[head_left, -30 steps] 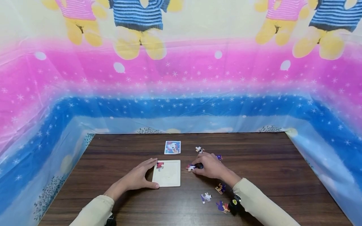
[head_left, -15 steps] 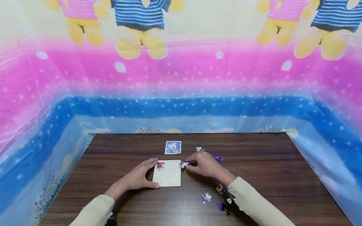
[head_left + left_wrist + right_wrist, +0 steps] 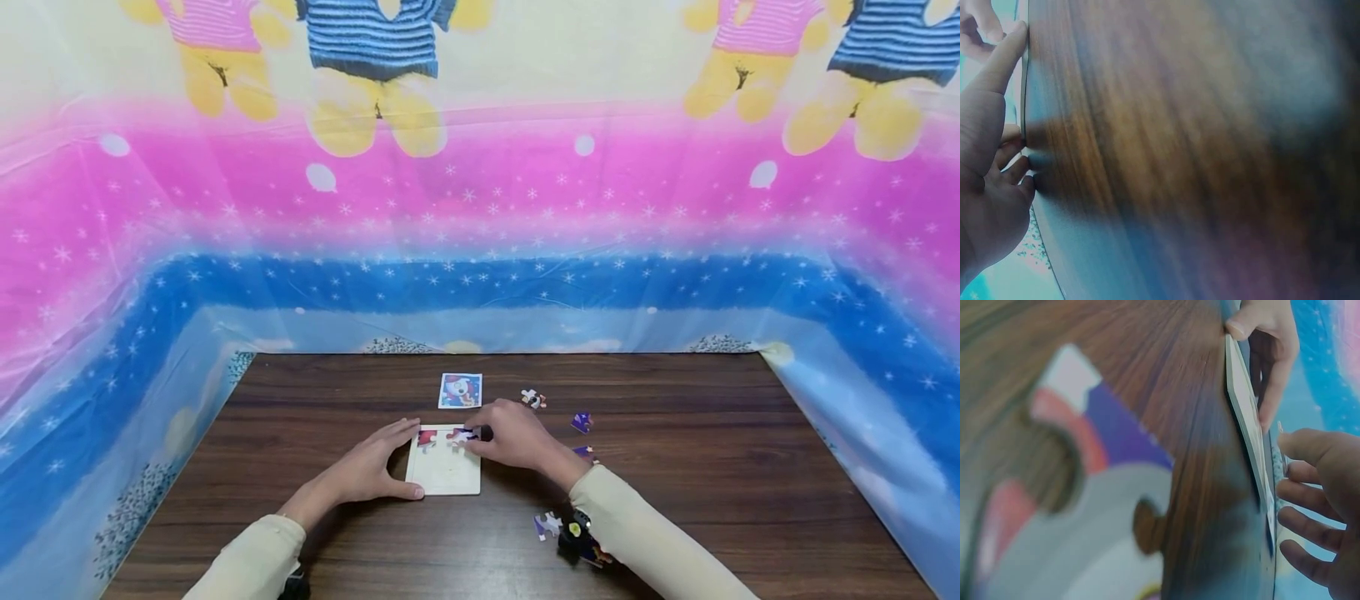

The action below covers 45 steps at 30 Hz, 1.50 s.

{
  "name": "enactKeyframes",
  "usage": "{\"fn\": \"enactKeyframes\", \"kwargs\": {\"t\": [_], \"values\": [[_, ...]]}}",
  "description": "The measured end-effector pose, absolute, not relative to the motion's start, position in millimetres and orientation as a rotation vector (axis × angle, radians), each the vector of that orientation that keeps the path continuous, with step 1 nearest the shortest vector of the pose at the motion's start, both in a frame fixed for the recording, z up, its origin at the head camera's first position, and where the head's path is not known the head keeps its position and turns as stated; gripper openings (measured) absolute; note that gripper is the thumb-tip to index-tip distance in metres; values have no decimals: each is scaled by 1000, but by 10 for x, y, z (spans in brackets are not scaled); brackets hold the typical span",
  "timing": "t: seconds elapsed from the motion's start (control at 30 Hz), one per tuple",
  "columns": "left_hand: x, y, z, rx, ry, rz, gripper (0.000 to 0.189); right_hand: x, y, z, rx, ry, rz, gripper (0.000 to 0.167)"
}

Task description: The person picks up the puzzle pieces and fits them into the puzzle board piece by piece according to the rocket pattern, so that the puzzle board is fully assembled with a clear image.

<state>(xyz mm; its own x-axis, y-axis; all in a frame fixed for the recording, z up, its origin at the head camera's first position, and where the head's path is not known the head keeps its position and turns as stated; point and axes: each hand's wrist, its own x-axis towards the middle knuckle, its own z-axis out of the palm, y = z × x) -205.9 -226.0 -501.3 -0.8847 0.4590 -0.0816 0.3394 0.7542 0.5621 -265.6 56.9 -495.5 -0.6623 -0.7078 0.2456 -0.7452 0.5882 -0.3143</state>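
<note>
A square cream puzzle tray (image 3: 442,475) lies on the table with one red-and-white puzzle piece (image 3: 427,438) in its upper left corner. My left hand (image 3: 367,468) rests along the tray's left side, fairly straight fingers at the far corner and thumb on the near one. Over the tray's upper right corner, my right hand (image 3: 513,433) pinches a white, red and purple puzzle piece (image 3: 457,437) between thumb and fingers. Whether that piece lies flat in the tray I cannot tell. The right wrist view shows the tray (image 3: 1244,394) edge-on beside my right hand (image 3: 1329,494).
A small picture card (image 3: 461,390) lies behind the tray. Loose puzzle pieces are spread to the right: a white one (image 3: 532,398) at the back, a purple one (image 3: 582,422), and a white-and-purple one (image 3: 548,525) nearer. My right forearm and wrist camera partly cover others.
My right hand has moved left from the table beside the tray to its upper right corner, carrying the puzzle piece. My left hand has stayed at the tray's left side.
</note>
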Motion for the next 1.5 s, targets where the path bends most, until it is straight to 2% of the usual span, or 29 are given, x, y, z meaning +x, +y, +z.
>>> {"fn": "enactKeyframes", "kwargs": {"t": [0.5, 1.5], "values": [[-2061, -2268, -5013, 623, 2736, 820, 107, -2734, 291, -5022, 1174, -2789, 602, 27], [-2057, -2251, -5009, 624, 2728, 838, 105, -2719, 199, -4994, 1120, -2861, 562, 24]]}}
